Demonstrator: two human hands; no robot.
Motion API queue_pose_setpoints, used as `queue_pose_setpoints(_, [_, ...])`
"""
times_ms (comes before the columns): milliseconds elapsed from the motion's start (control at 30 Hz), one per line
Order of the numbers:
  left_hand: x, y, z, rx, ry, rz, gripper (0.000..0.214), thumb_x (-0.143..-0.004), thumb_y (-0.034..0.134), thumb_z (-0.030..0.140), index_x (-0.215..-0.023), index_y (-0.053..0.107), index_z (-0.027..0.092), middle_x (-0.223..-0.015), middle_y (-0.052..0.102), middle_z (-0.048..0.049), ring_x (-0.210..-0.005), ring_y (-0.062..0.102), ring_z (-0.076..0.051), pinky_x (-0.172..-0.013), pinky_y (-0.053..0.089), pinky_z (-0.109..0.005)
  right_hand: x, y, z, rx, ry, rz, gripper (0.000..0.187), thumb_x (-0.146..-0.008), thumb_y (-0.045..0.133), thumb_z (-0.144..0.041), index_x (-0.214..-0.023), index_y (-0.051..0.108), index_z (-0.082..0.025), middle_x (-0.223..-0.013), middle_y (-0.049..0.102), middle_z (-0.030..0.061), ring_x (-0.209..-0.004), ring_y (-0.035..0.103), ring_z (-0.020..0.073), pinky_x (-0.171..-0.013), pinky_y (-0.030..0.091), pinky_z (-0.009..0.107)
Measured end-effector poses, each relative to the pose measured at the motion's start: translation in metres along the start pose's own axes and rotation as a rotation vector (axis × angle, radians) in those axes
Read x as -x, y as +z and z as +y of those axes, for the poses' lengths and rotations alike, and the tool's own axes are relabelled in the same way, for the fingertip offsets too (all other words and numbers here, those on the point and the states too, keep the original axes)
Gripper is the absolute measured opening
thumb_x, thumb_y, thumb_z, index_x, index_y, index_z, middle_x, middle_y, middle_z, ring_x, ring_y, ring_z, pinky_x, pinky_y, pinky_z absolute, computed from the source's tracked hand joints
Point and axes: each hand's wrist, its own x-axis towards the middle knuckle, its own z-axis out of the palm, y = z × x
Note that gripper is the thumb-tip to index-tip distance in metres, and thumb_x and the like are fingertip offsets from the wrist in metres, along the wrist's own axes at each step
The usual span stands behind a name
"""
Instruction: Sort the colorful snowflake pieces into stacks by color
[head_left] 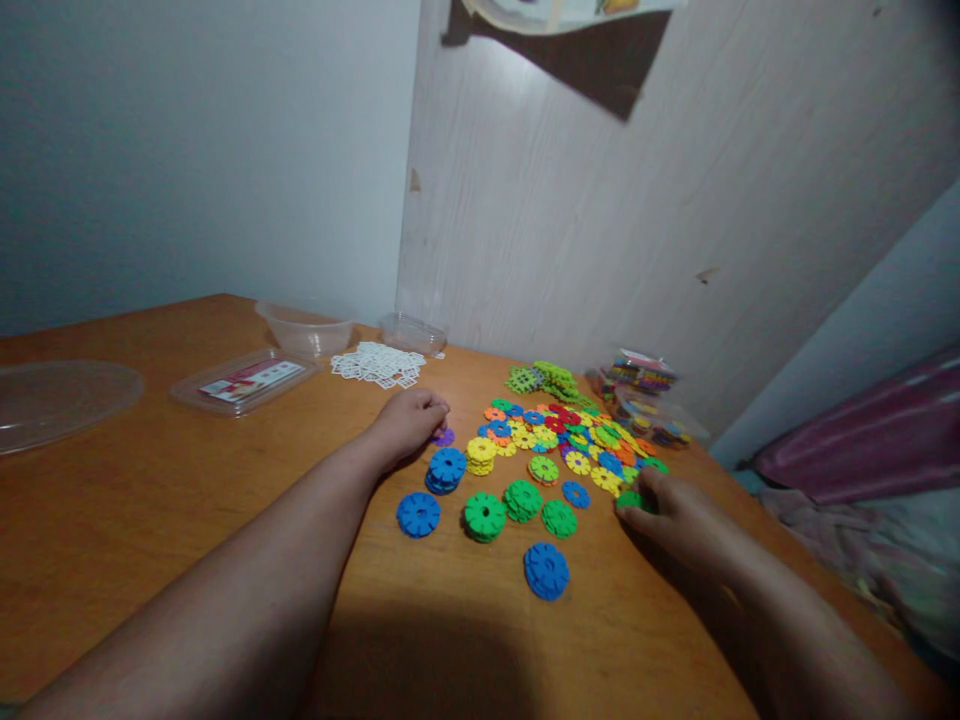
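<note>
A small purple disc (pixel 444 437) lies flat on the wooden table (pixel 150 500), at the near left edge of a spread of notched plastic discs. The left hand (pixel 409 420) rests knuckles up with its fingers curled down, the tips at that purple disc; whether they pinch it cannot be told. The right hand (pixel 675 512) lies on the table at the right edge of the spread, its fingertips on a green disc (pixel 630 499); whether they grip it cannot be told either.

Between the hands sit small stacks: blue (pixel 447 469), yellow (pixel 481 454) and green (pixel 484 516). Behind them is the loose mixed heap (pixel 577 435), then a pile of light green pieces (pixel 544 379). A clear tub of coloured pieces (pixel 639 378) stands just right of it.

Farther left lie white square pieces (pixel 377 364), a clear bowl (pixel 306 327) and a clear tray (pixel 244 381) holding a red-and-white printed card, its writing too blurred to read.
</note>
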Motion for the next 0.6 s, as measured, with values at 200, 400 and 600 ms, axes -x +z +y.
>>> queue_pose_setpoints(200, [-0.004,-0.001,-0.006,-0.018,0.012,-0.002,0.009,-0.075,0.06,0.023,-0.069,0.059,0.017,-0.061,0.063,-0.0025,-0.054,0.056,-0.012,-0.054,0.042,-0.025,0.014,0.017,-0.029,-0.633,0.051,-0.118,0.036,-0.085,0.049,-0.056,-0.08,0.054,-0.021,-0.063,0.052,-0.001,-0.053,0.045,0.0126,-0.049,0.031,0.025])
queue_pose_setpoints(400, [0.001,0.001,0.001,-0.006,0.006,-0.005,0.012,-0.077,0.059,0.023,-0.066,0.057,0.018,-0.057,0.061,-0.0015,-0.051,0.054,-0.012,-0.052,0.043,-0.025,0.019,0.03,-0.071,-0.912,0.037,-0.208,0.035,-0.082,0.059,-0.055,-0.086,0.051,-0.021,-0.057,0.051,-0.0047,-0.045,0.045,0.0101,-0.043,0.029,0.022])
queue_pose_setpoints(600, [0.003,0.0,0.005,-0.001,0.011,-0.013,0.012,-0.077,0.057,0.021,-0.065,0.055,0.018,-0.058,0.061,-0.0017,-0.051,0.054,-0.013,-0.052,0.043,-0.025,0.011,0.03,-0.081,-0.799,-0.022,-0.13,0.034,-0.081,0.062,-0.052,-0.085,0.052,-0.019,-0.064,0.053,-0.0025,-0.053,0.048,0.0111,-0.048,0.036,0.023])
